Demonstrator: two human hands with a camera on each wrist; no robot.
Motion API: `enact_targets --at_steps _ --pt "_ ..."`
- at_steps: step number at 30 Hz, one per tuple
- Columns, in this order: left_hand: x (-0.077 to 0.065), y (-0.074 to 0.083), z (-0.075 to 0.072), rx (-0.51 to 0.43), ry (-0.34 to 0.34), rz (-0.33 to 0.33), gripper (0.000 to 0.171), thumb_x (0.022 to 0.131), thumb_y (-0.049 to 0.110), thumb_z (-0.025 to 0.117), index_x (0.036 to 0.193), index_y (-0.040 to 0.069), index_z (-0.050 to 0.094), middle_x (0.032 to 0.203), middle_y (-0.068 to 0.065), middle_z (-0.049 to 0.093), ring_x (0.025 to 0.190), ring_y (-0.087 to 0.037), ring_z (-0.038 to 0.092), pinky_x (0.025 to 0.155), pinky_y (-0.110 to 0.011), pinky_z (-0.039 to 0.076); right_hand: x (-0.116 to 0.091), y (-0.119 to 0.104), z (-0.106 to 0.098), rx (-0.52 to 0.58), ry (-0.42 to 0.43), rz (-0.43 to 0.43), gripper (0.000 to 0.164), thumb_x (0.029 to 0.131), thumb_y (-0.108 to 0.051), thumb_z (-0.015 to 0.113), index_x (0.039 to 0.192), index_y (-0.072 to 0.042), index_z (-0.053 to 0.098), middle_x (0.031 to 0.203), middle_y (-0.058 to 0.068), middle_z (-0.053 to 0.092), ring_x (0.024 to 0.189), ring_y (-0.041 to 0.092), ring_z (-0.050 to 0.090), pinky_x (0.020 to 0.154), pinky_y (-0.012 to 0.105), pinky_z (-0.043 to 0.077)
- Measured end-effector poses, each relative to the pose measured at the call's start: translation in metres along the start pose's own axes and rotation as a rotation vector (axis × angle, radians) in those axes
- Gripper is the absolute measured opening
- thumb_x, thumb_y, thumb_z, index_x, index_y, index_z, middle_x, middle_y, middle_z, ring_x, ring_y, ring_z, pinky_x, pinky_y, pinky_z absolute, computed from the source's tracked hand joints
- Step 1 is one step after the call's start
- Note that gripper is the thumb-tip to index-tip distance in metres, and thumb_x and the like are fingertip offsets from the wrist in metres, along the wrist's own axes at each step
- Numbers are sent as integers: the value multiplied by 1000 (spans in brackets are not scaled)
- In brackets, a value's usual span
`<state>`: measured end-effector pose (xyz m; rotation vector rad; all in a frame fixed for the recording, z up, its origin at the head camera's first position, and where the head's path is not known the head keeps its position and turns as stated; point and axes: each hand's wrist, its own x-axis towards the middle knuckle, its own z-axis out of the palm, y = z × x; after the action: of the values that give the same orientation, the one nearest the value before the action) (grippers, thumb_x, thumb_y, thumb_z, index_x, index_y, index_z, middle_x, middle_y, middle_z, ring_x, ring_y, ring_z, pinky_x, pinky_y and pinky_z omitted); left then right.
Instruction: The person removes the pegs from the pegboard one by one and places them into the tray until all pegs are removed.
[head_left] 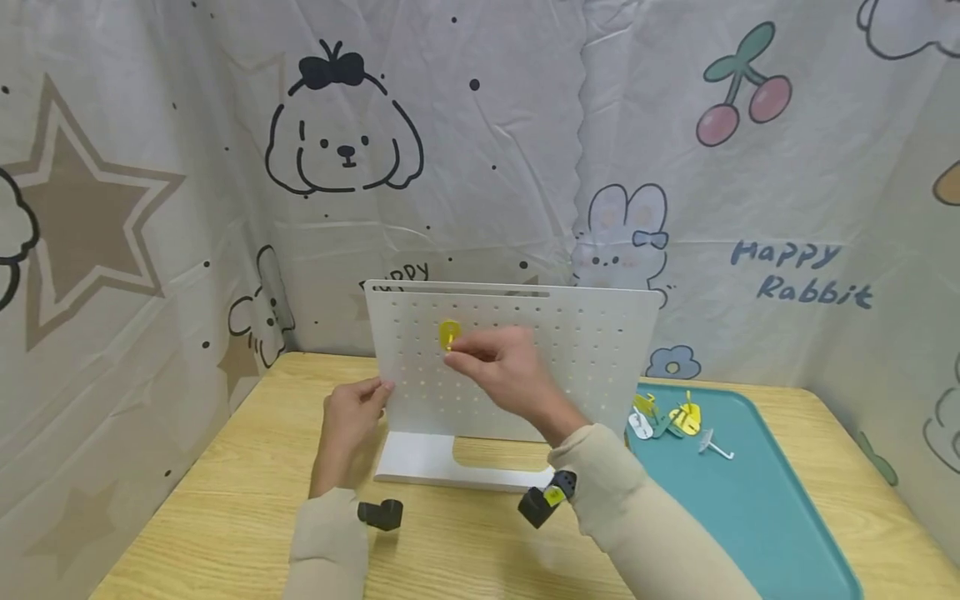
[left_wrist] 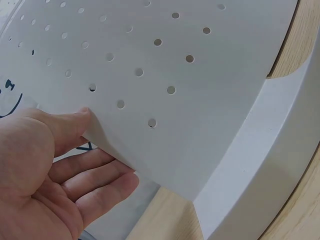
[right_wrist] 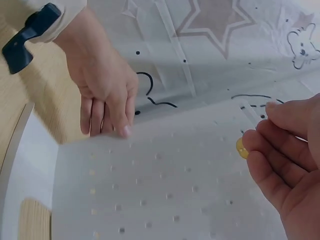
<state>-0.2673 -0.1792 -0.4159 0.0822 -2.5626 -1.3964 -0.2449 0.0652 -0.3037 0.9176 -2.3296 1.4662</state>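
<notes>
A white pegboard (head_left: 420, 404) stands upright on its white base (head_left: 412, 458). My left hand (head_left: 352, 417) holds the board's left edge, thumb on the front face and fingers behind it, as the left wrist view shows. On the upper left of the board is a yellow hook (head_left: 449, 328), its plate against the perforated face. My right hand (head_left: 506, 367) pinches the hook's projecting peg between thumb and index finger. In the right wrist view the fingers cover most of the yellow hook (right_wrist: 241, 148), so how it sits in the holes is hidden.
Right of the board lies a teal tray (head_left: 757, 500) on the wooden table (head_left: 225, 492). Several yellow, white and green hooks (head_left: 675, 419) are bunched at its far left, with a single white hook (head_left: 715, 445) beside them. A patterned curtain (head_left: 487, 167) hangs behind.
</notes>
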Motion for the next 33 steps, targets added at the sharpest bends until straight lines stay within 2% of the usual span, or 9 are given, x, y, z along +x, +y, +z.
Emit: enact_targets --at_steps 4,9,20,28,33 --pt "-1 1 -1 -2 2 -1 38 103 28 60 128 0 66 109 -19 72 93 -33 71 77 -42 57 -18 8 -15 -1 26 14 8 91 -8 74 95 -2 79 85 2 74 67 13 61 59 27 52" --pt "0 0 0 -3 3 6 38 103 29 60 127 0 66 107 -18 72 92 -32 71 76 -42 57 -40 24 -33 -64 68 17 9 91 -9 75 95 -2 79 87 2 75 70 12 64 61 27 54" --pt "0 -2 1 18 6 6 38 103 30 60 127 2 67 103 -15 73 88 -27 70 71 -37 56 -88 53 -73 -116 116 148 10 91 -10 75 97 -2 78 91 2 75 79 14 70 67 28 57" --pt "0 -1 2 2 12 -4 37 103 29 60 127 1 67 107 -17 72 92 -29 71 77 -42 57 -117 65 -98 -228 177 225 13 90 -14 77 99 -4 79 91 1 75 79 11 70 66 26 56" --pt "-1 -1 1 -4 8 -13 38 103 29 60 128 1 66 109 -18 72 93 -30 71 79 -43 57 -136 77 -115 -234 207 266 16 91 -14 76 102 -2 78 92 3 75 80 6 69 66 23 55"
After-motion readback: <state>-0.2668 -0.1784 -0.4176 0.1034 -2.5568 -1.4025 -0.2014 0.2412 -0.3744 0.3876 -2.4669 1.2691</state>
